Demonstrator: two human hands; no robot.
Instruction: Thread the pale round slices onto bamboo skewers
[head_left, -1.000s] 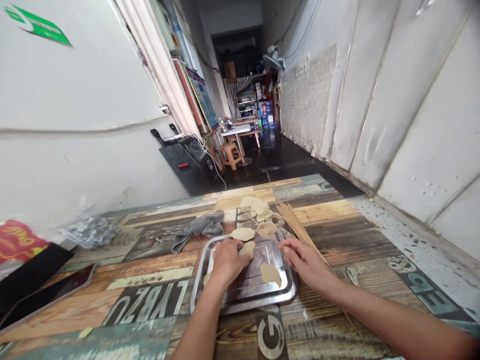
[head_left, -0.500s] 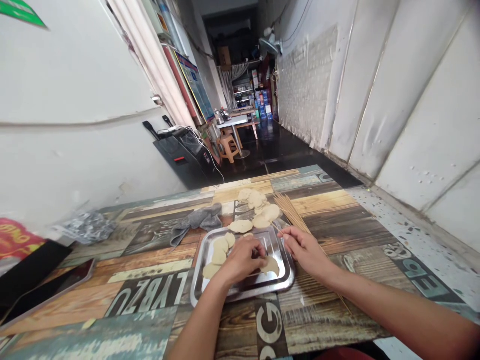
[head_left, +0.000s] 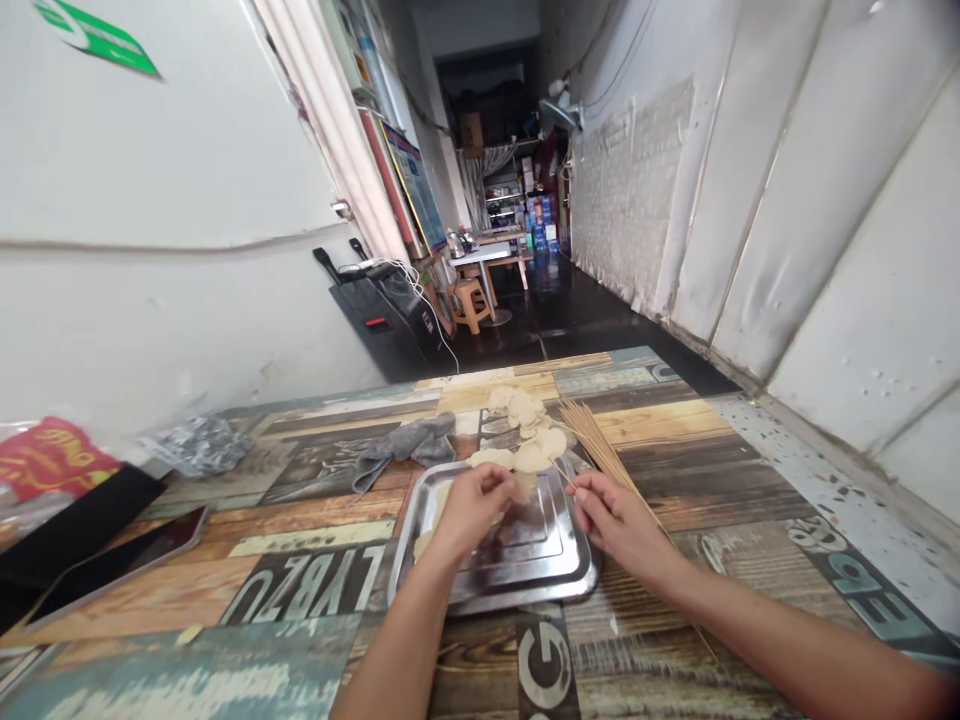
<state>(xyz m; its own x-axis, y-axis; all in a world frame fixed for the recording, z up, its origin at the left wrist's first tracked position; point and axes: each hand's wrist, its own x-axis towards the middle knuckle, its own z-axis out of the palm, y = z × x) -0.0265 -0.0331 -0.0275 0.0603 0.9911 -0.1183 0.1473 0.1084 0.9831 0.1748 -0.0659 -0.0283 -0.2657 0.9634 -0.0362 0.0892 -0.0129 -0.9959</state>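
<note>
A steel tray (head_left: 551, 580) lies on the patterned table in front of me. My left hand (head_left: 469, 510) hovers over its far left part, fingers pinched on a pale round slice (head_left: 523, 487). My right hand (head_left: 619, 520) sits at the tray's right rim, fingers closed on a thin bamboo skewer (head_left: 564, 475) that points toward the slice. More pale slices (head_left: 525, 410) lie heaped beyond the tray, some threaded near its far edge. A bundle of skewers (head_left: 600, 450) lies to the right of the heap.
A grey cloth (head_left: 409, 445) lies left of the slices. A tablet (head_left: 112, 565) and a red packet (head_left: 49, 460) sit at the far left, with crumpled plastic (head_left: 195, 440) behind. White walls flank a dark corridor with stools beyond the table.
My left hand picked the loose slice off the tray floor and lifted it toward the far edge, next to the skewer tip. The right hand stayed by the rim.
</note>
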